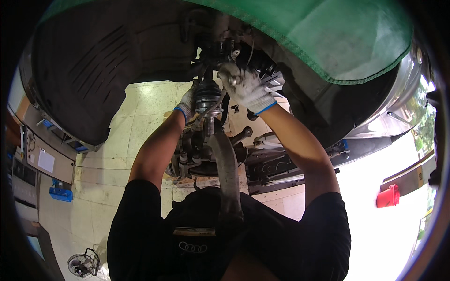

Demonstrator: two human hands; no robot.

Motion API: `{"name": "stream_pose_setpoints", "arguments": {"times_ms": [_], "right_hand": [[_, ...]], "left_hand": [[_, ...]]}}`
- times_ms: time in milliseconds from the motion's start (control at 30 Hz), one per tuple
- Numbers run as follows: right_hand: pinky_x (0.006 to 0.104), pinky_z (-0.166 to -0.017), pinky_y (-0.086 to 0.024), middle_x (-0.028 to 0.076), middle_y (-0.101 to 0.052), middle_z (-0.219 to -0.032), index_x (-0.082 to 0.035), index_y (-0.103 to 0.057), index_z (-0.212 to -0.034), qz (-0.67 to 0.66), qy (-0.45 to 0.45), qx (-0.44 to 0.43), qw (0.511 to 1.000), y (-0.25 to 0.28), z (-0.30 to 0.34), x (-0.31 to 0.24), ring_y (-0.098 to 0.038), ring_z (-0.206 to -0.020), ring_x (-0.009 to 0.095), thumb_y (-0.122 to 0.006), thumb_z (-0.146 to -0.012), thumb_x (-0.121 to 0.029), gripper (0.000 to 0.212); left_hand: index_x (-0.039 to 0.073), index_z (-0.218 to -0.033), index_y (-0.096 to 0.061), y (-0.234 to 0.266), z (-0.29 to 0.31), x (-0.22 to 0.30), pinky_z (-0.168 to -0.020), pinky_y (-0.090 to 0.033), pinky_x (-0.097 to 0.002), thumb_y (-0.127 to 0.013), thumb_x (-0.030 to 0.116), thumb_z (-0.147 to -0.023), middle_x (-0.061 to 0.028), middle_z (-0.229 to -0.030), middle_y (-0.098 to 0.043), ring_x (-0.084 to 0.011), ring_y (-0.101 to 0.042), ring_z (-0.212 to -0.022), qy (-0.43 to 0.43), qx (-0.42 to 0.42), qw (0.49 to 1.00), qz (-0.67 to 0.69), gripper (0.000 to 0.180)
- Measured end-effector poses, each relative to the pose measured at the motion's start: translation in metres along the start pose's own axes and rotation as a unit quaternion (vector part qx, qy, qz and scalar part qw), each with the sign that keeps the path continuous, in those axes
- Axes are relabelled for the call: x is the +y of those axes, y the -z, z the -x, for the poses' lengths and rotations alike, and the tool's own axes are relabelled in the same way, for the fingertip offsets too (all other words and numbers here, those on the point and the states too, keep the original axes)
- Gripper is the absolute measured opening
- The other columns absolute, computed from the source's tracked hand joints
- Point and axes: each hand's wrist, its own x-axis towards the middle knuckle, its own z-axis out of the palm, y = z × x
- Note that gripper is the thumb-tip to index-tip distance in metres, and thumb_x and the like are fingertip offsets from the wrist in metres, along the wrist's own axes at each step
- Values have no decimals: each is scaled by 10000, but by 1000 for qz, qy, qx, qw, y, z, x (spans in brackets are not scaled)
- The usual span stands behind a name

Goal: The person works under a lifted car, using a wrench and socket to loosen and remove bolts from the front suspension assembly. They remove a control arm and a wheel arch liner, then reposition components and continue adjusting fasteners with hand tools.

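Observation:
Inside a car's wheel well, a drive shaft joint with a ribbed black rubber boot points down toward me. My left hand, in a white work glove with a blue cuff, lies round its left side; most of its fingers are hidden behind it. My right hand, gloved alike, is raised to the right of the boot, just under the suspension parts. Its fingers look curled, smeared by motion, over a small item I cannot make out. A curved metal knuckle arm reaches from below the joint toward my chest.
A green fender cover hangs over the car's edge at the upper right. The dark wheel-well liner curves round the left. On the floor stand a fan, a blue item and a red bucket. Below my hands hang brake and suspension parts.

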Motion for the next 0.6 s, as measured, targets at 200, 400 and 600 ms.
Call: {"name": "stream_pose_setpoints", "arguments": {"times_ms": [200,400,600], "right_hand": [[459,-743,-538,226,-644,-1175,-93,-620,-1306,156,-114,15,981,-11,-21,48,-607,-907,382,-622,-967,-273,383],[479,-1031,-493,262,-634,-1241,-65,-639,-1225,294,-70,-126,945,-23,-75,118,-612,-1186,399,-518,-962,-176,310],[438,-997,-501,212,-685,-1178,-24,-657,-1181,107,-251,-3,962,44,-61,72,-643,-1124,392,-515,-1016,-296,348]], "left_hand": [[111,-1169,-617,2,1,2,-774,-613,-415,-374,569,-1053,-23,-898,-662,-199,-665,-775,45,-105,993,26,531],[96,-1257,-598,10,0,8,-864,-621,-467,-364,566,-1055,-78,-1062,-702,-251,-713,-946,-36,61,989,-128,562],[89,-1276,-596,10,1,10,-866,-623,-446,-387,564,-1048,-91,-1112,-710,-258,-722,-950,-21,28,993,-110,566]]}}
